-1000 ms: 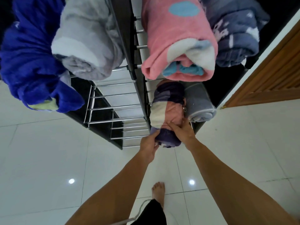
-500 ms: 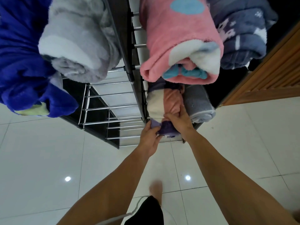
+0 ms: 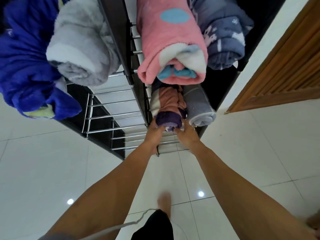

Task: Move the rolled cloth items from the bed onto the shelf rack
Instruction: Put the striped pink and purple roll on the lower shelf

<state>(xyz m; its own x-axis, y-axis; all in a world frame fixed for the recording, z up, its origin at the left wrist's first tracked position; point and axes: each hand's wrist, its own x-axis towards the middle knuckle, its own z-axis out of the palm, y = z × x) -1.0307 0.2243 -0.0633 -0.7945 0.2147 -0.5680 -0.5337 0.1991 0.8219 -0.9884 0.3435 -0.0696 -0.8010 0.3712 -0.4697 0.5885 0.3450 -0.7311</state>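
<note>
No text, label or number is readable anywhere (patterns only).

Both arms reach forward, left hand (image 3: 154, 134) and right hand (image 3: 186, 134) close together (fingers curled).

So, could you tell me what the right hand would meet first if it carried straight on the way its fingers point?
The right hand already touches the purple and peach roll; pushing on, probably only that roll, which lies beside the grey roll.
</note>
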